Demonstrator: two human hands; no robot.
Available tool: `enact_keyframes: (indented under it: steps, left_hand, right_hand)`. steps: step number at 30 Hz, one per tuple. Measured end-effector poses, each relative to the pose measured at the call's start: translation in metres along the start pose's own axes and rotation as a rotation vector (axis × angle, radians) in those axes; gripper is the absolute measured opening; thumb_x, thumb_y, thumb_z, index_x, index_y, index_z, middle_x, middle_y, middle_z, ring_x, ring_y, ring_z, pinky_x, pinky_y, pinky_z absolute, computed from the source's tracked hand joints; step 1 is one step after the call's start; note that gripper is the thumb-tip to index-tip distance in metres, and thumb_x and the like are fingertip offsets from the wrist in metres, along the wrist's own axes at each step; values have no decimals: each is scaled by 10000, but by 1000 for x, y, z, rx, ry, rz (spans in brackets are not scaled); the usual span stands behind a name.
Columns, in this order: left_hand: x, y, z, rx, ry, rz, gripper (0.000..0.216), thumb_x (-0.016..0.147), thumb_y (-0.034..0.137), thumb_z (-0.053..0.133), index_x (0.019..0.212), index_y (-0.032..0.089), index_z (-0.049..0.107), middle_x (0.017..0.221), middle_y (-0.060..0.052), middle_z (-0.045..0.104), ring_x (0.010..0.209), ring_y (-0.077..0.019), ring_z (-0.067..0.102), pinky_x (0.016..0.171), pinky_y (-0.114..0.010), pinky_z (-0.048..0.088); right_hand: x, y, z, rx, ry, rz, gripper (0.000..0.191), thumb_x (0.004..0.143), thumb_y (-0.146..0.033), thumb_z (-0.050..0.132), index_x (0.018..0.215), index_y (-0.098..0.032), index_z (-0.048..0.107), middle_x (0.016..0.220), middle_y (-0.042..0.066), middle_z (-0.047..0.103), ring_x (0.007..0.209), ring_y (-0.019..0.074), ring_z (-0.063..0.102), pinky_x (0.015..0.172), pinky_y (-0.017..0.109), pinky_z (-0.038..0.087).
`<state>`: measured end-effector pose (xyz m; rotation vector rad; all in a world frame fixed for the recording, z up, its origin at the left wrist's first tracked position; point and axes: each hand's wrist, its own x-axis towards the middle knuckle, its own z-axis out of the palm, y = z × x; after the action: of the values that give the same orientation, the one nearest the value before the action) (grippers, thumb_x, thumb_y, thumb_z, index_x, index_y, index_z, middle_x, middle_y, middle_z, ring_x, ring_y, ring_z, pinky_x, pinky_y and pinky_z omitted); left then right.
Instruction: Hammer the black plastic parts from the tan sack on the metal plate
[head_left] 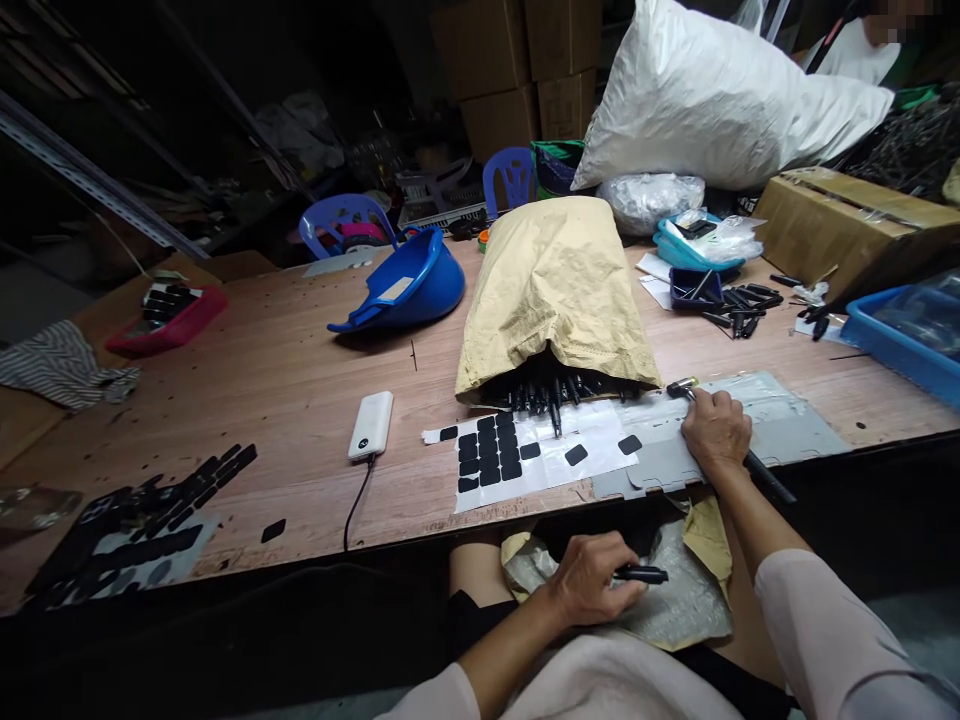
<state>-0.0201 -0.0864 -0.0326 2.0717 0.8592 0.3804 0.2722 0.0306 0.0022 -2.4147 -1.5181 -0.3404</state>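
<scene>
Low over my lap, my left hand [596, 580] is closed around a black pen-shaped piece [643, 574], which sticks out to the right. At the table's front edge, my right hand [718, 432] grips a small hammer [771, 478]; its metal head shows beyond my fingers, and its black handle slants back toward me. Under that hand lies a grey board [799, 425] with clear plastic on it. Left of the board is a white sheet [551, 478] bearing rounded black stickers [489, 468]. A tan paper sack [559, 275] opens toward me, full of black pen-shaped pieces [553, 395].
A white power bank [372, 425] with a cable lies left of the sheet. Farther back stand a blue scoop-like basin [431, 285], a carton [855, 225] and a large white sack [720, 95]. A bubble-lined envelope [675, 590] rests on my lap. Another person [859, 50] is at the back right.
</scene>
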Motion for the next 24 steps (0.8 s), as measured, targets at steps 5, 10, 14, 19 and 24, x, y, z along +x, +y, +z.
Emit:
enact_keyframes:
  steps: [5, 10, 14, 19, 24]
  left_hand:
    - [-13, -31, 22, 226, -149, -519, 224, 933, 362, 685, 1094, 251, 795, 1122, -72, 818, 1068, -279, 758, 940, -375, 566]
    - [-4, -36, 18, 406, -233, -692, 288, 1007, 322, 590, 1126, 175, 807, 1180, -188, 815, 1149, -351, 770, 972, -441, 568]
    - [-3, -9, 14, 336, -171, -590, 253, 934, 313, 686, 1150, 236, 793, 1135, -125, 821, 1059, -318, 777, 915, -404, 571]
    - [34, 20, -39, 214, 317, -348, 290, 1004, 443, 621, 807, 259, 728, 785, -31, 747, 741, -215, 689, 717, -326, 500]
    - [99, 6, -116, 279, 621, -631, 263, 988, 479, 699, 913, 228, 692, 924, -83, 771, 844, -260, 716, 722, -328, 473]
  right_hand:
    - [0, -3, -3, -12, -32, 15, 407, 1013, -254, 482, 1315, -136, 727, 1123, 188, 646, 989, 283, 532, 779, 378, 336]
    - [0, -4, -4, -1, -9, 3, 393, 991, -250, 516, 1292, -126, 736, 1110, 198, 645, 975, 286, 520, 769, 380, 330]
    - [0, -2, -1, -10, -5, 6, 387, 1012, -261, 500, 1289, -133, 738, 1094, 185, 646, 955, 272, 526, 754, 366, 305]
    - [1, 1, 4, -9, 22, -11, 383, 988, -259, 513, 1265, -130, 742, 1073, 196, 643, 952, 290, 523, 735, 373, 303]
    - [1, -1, 2, -21, -1, -5, 397, 1042, -266, 456, 1282, -119, 736, 1088, 189, 650, 963, 276, 545, 734, 362, 288]
